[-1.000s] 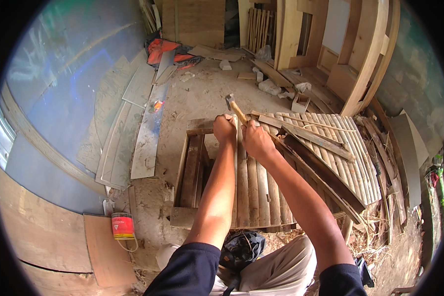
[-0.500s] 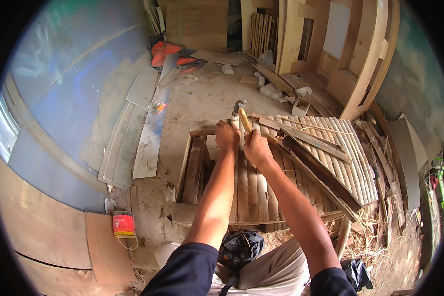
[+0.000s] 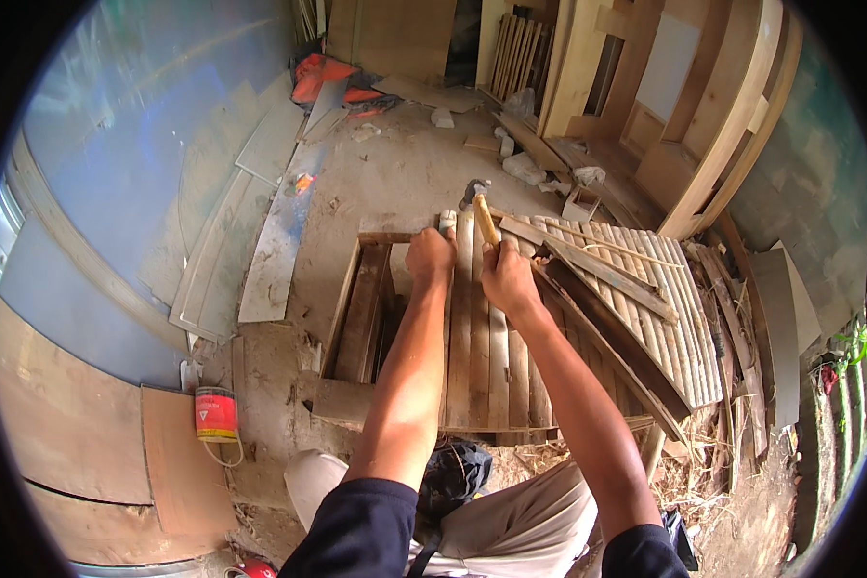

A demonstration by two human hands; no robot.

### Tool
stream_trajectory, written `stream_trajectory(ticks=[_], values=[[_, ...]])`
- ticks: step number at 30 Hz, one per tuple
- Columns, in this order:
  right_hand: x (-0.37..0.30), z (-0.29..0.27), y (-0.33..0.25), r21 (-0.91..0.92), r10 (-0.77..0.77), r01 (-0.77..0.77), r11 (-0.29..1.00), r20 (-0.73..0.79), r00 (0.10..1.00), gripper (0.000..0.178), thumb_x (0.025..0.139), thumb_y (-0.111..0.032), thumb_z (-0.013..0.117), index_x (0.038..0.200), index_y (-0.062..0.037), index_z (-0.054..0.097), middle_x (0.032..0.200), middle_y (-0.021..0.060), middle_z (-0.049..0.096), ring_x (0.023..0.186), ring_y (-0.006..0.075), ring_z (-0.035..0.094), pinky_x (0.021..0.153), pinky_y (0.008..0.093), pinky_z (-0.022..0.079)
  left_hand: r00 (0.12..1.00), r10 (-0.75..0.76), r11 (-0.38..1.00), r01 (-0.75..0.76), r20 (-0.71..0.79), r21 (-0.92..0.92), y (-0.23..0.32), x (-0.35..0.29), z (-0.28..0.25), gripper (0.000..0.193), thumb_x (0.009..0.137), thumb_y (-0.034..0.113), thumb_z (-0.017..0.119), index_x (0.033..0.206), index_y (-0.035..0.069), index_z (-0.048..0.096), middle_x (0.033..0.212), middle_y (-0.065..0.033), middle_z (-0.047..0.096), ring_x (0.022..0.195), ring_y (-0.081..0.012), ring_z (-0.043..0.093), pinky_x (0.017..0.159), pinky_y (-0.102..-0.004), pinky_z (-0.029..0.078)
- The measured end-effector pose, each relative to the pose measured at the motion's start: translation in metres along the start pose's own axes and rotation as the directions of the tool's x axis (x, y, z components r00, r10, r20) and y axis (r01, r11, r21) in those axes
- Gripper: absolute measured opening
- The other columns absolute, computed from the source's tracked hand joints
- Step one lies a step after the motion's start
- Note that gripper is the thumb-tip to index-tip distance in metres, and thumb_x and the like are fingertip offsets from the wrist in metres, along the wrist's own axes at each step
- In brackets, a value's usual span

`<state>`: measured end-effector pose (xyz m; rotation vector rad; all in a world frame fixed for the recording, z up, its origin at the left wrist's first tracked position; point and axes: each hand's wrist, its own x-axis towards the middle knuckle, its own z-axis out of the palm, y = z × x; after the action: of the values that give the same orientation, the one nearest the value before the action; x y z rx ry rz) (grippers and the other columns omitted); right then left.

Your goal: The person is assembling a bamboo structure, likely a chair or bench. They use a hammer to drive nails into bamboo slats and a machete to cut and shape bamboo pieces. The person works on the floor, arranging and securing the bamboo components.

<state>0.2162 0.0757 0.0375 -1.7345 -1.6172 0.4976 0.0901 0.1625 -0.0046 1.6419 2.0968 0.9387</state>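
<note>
My right hand (image 3: 510,279) is closed round the wooden handle of a hammer (image 3: 487,221). The dark metal head points away from me, past the far edge of a low bench of round bamboo-like slats (image 3: 467,337). To its left, my left hand (image 3: 431,254) is closed at the far end of the slats, beside a pale slat end (image 3: 448,223). What its fingers hold, if anything, is hidden. An opening in the wooden frame (image 3: 342,318) lies left of the slats.
Loose wooden boards (image 3: 612,328) lie slantwise across the bench's right side. A red and yellow can (image 3: 217,414) with a handle stands at the left. Wooden cabinet frames (image 3: 703,116) rise at the back right. A long pale board (image 3: 275,255) lies on the floor.
The hammer has shifted a little to the right, away from my left hand. My left hand stays near the slat ends. The whole view has tilted slightly.
</note>
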Motion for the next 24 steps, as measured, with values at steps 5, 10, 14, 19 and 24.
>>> stream_trajectory(ticks=[5, 10, 14, 19, 24], values=[[0.006, 0.007, 0.006, 0.001, -0.034, 0.034, 0.999, -0.009, 0.999, 0.039, 0.101, -0.028, 0.047, 0.103, 0.0097, 0.054, 0.087, 0.0381, 0.063, 0.089, 0.0544, 0.062, 0.082, 0.0573, 0.050, 0.996, -0.008, 1.000, 0.008, 0.091, -0.008, -0.004, 0.013, 0.006, 0.049, 0.089, 0.044, 0.063, 0.101, -0.002, 0.072, 0.102, -0.0271, 0.070, 0.101, -0.0420, 0.068, 0.087, -0.0490, 0.055], [0.014, 0.016, 0.006, -0.026, -0.042, 0.041, 0.999, -0.024, 0.999, 0.038, 0.101, -0.027, 0.047, 0.101, 0.0096, 0.055, 0.086, 0.0372, 0.063, 0.088, 0.0532, 0.062, 0.080, 0.0567, 0.050, 0.998, 0.043, 0.993, -0.036, 0.055, -0.115, -0.010, 0.018, 0.015, 0.050, 0.088, 0.041, 0.065, 0.095, -0.009, 0.071, 0.098, -0.0341, 0.067, 0.099, -0.0467, 0.066, 0.084, -0.0506, 0.053], [0.016, 0.017, 0.002, 0.029, -0.018, 0.017, 0.999, 0.030, 0.999, 0.039, 0.101, -0.028, 0.045, 0.105, 0.0099, 0.054, 0.091, 0.0406, 0.063, 0.091, 0.0561, 0.061, 0.084, 0.0580, 0.051, 0.993, 0.082, 0.989, -0.070, 0.090, -0.128, -0.014, 0.020, 0.016, 0.050, 0.088, 0.039, 0.064, 0.095, -0.010, 0.070, 0.096, -0.0350, 0.067, 0.097, -0.0463, 0.067, 0.083, -0.0503, 0.053], [0.017, 0.018, 0.002, 0.009, -0.044, 0.043, 0.999, 0.010, 0.999, 0.038, 0.101, -0.028, 0.047, 0.104, 0.0096, 0.054, 0.087, 0.0399, 0.063, 0.087, 0.0560, 0.062, 0.080, 0.0585, 0.051, 0.978, 0.154, 0.970, -0.123, 0.140, -0.208, -0.019, 0.022, 0.014, 0.047, 0.089, 0.037, 0.063, 0.092, -0.010, 0.071, 0.091, -0.0345, 0.067, 0.092, -0.0467, 0.068, 0.081, -0.0493, 0.055], [0.023, 0.024, 0.006, -0.013, -0.080, 0.080, 0.997, -0.026, 0.996, 0.037, 0.101, -0.028, 0.047, 0.101, 0.0089, 0.054, 0.084, 0.0375, 0.063, 0.086, 0.0549, 0.062, 0.079, 0.0582, 0.050, 0.974, 0.150, 0.977, -0.120, 0.168, -0.176, -0.015, 0.020, 0.012, 0.049, 0.090, 0.039, 0.062, 0.097, -0.010, 0.069, 0.095, -0.0360, 0.066, 0.098, -0.0468, 0.067, 0.084, -0.0503, 0.053]])
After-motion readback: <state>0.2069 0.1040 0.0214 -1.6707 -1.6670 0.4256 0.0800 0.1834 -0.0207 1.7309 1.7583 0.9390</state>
